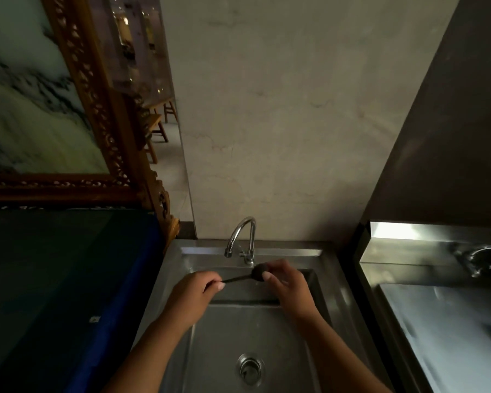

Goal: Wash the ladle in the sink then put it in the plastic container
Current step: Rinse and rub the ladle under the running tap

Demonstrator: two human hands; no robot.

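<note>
The ladle (250, 276) is held level over the back edge of the sink (267, 336), just below the tap (240, 239). Its long axis runs left to right. The handle end is pinched by the left hand (196, 290), and the dark bowl is cupped by the fingers (267, 276) of the right hand (288, 285). No plastic container is seen.
</note>
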